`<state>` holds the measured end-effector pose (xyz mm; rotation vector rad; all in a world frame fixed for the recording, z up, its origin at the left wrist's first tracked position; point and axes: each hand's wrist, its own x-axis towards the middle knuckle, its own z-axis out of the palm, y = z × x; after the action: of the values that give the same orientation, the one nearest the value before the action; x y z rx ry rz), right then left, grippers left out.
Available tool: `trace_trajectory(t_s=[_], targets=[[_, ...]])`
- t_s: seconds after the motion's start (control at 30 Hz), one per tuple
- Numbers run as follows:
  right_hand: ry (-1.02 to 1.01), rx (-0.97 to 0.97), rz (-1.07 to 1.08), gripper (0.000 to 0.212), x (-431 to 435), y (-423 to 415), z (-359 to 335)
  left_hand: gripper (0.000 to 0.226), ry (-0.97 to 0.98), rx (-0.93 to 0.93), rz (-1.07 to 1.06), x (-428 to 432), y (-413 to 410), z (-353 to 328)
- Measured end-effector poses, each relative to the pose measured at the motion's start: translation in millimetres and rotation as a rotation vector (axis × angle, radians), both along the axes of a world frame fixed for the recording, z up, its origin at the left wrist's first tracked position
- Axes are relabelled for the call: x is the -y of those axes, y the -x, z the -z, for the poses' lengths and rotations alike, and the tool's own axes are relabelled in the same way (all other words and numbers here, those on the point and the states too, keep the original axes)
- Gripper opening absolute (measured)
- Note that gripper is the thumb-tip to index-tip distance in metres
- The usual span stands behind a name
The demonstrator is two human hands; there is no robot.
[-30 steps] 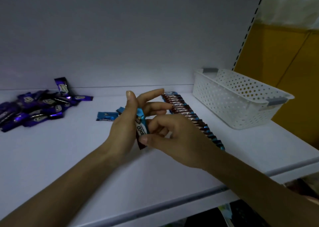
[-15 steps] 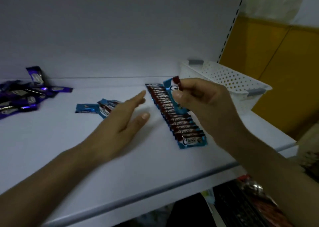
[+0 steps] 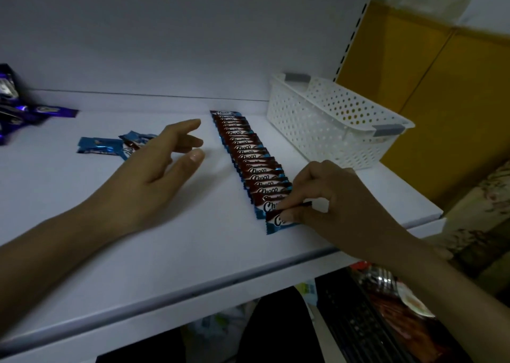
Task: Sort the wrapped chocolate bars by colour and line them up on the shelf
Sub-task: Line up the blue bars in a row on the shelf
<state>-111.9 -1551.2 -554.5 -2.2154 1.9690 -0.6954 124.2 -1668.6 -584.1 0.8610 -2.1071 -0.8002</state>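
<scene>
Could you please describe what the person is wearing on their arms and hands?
Nothing shows: the left hand and right hand are bare, without gloves, rings or a watch, and both forearms are uncovered as far as the frame reaches.

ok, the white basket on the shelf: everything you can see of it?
The white basket looks like plastic: rectangular, walls full of small round holes, a grey grip at each short end. It stands upright on the shelf, right of the row of blue bars, apart from it. No hand touches it.
</scene>
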Motion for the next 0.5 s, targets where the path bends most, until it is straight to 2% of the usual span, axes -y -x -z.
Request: trace_trajectory(t_s=[0.17, 0.33, 0.43, 0.5], targets=[[0.056, 0.008, -0.007, 0.012, 5, -1, 5, 0.059, -0.008, -0.019, 0.005, 0, 0, 2], [0.068, 0.016, -0.010, 0.011, 6, 0, 9, 0.052, -0.031, -0.023, -0.003, 3, -1, 4], [0.085, 0.036, -0.017, 0.017, 3, 2, 11, 0.052, -0.030, -0.019, -0.003, 4, -1, 4], [0.089, 0.038, -0.022, 0.029, -1, 5, 12, 0.050, -0.039, -0.025, -0.004, 5, -1, 4]])
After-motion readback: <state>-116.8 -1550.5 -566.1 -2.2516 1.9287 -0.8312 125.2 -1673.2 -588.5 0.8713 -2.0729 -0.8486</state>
